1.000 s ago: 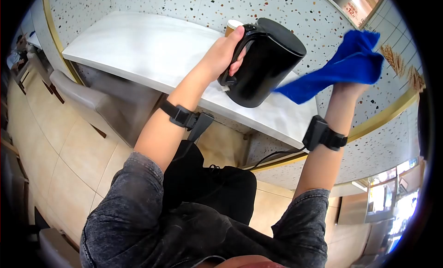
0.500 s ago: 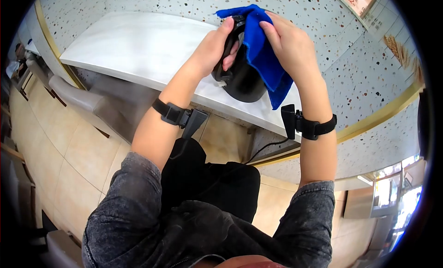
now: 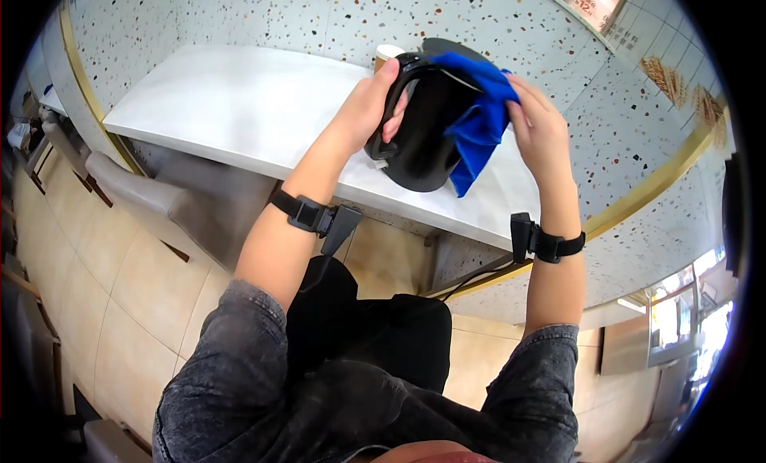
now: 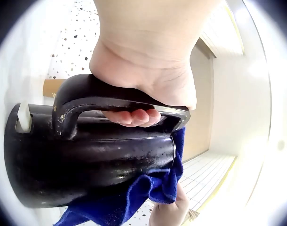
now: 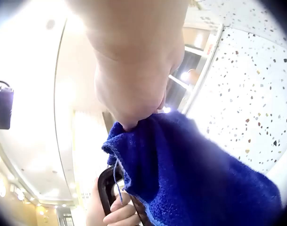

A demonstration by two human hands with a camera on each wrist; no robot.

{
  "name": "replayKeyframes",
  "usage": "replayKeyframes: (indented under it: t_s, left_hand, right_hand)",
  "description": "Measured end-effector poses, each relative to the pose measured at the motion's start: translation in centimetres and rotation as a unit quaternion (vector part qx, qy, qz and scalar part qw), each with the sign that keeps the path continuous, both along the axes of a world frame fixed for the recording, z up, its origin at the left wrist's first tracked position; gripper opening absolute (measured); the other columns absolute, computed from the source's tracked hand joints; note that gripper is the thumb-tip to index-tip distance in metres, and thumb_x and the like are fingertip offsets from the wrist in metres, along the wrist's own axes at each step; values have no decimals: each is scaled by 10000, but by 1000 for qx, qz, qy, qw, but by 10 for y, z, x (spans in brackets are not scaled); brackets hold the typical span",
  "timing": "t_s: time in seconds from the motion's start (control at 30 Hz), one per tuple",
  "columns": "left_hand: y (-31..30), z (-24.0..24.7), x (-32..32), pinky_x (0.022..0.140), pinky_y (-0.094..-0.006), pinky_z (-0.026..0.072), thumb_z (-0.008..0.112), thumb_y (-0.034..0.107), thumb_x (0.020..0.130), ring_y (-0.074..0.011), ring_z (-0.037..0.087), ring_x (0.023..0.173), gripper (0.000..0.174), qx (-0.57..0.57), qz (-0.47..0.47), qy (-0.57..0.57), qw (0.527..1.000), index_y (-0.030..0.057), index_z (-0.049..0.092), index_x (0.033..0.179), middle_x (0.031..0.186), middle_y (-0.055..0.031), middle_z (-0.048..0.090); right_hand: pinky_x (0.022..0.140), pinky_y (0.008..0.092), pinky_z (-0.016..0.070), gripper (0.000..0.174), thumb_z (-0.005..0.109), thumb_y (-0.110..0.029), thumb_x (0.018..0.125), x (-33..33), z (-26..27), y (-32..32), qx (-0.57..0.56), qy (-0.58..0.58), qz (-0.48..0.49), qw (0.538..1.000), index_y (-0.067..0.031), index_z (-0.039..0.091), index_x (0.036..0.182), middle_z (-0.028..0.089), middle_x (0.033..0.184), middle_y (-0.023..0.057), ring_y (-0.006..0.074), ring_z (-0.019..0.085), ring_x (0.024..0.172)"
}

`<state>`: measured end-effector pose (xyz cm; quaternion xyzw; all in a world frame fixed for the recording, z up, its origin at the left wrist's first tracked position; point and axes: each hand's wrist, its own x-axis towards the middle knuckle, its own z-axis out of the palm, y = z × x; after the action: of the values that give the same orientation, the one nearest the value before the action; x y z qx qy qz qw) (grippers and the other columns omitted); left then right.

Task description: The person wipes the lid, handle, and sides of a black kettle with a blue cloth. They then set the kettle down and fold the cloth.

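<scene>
A black kettle (image 3: 427, 136) is held above the white tabletop, tilted, its handle gripped by my left hand (image 3: 369, 104). In the left wrist view the fingers of my left hand (image 4: 145, 80) wrap round the handle of the kettle (image 4: 87, 160). A blue cloth (image 3: 483, 120) lies over the kettle's right side and upper rim. My right hand (image 3: 542, 132) pinches the cloth's upper right edge. The right wrist view shows my right hand (image 5: 134, 89) over the bunched cloth (image 5: 181, 169), which hides most of the kettle there.
A paper cup (image 3: 388, 55) stands behind the kettle on the white tabletop (image 3: 239, 104). A speckled wall curves behind and to the right, with dried wheat stalks (image 3: 666, 78) at its right. A grey chair (image 3: 144, 178) stands at the left, near the table's front edge.
My right hand first brought the cloth leftward onto the kettle, then moved right and lower. The cloth now hangs further right, and the kettle's lid shows again. My left hand keeps its grip.
</scene>
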<state>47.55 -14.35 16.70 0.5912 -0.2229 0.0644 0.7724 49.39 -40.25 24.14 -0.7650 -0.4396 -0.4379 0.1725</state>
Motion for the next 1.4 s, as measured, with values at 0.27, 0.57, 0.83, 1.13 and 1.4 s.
replayKeyframes:
  t_s: [0.27,0.57,0.83,1.13,1.4]
  left_hand:
    - [3,-4,16,382,-263,382,251,737,925,-141,392,353,714,27,12,-19,999,99,411,649,431,-25,385]
    - [23,-3,62,477,-273,430,451,529,984,-147,527,469,586,27,235,-51,970,26,562,703,546,-72,553]
    - [39,13,82,805,-261,451,458,403,1010,-113,577,948,429,156,414,-186,877,25,626,1127,991,-68,642]
    - [28,52,79,940,-329,434,496,309,990,-224,574,1076,368,177,319,-277,889,27,612,1197,1156,-133,612]
    - [0,74,9,897,-378,453,470,332,982,-328,565,1040,373,435,360,-211,798,42,673,1100,1064,-189,603]
  right_hand:
    - [859,352,529,382,384,-262,1045,2,-13,-134,611,274,220,709,25,557,1228,633,1169,163,240,631,1016]
    - [809,370,529,480,542,-364,931,-31,-15,-151,602,308,282,681,-49,530,1294,639,1162,142,248,629,966]
    - [879,437,526,408,506,-286,972,-25,-47,-161,581,348,339,653,-45,507,1302,616,1201,153,277,626,1033]
    - [734,235,485,332,576,-91,946,-16,-60,-87,601,265,162,736,24,526,1253,635,1038,58,103,589,850]
    - [726,293,500,370,473,-42,872,-22,-72,-9,474,202,-26,857,23,595,1215,686,948,147,161,627,780]
